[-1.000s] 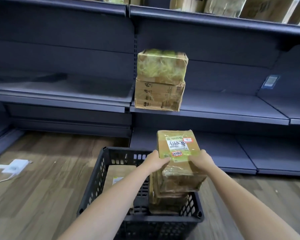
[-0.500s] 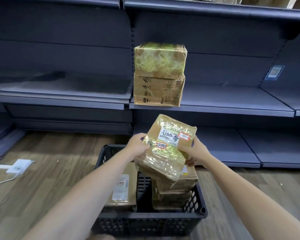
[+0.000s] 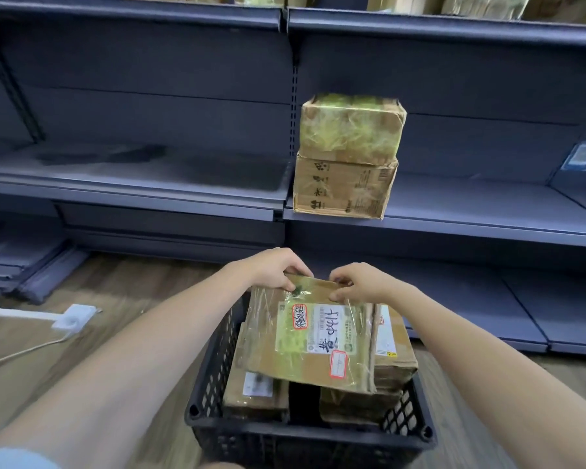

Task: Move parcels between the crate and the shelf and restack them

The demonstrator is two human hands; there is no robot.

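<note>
Left hand [image 3: 274,269] fingers [image 3: 293,285] and right hand [image 3: 356,281] fingers pinch far edge of taped parcel [image 3: 313,330]. Parcel tilts over black crate [image 3: 305,431], above other parcels [image 3: 256,387] inside. Grip sits on one edge only: judge near end may sag; better shift palms under sides, keep label up. Two stacked boxes [image 3: 347,157] stand on shelf [image 3: 454,218] beyond.

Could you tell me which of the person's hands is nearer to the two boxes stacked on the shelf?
Right, narrowly. The right hand grips the parcel's far edge almost directly below the stacked boxes; the left hand grips the same edge further left of them.
</note>
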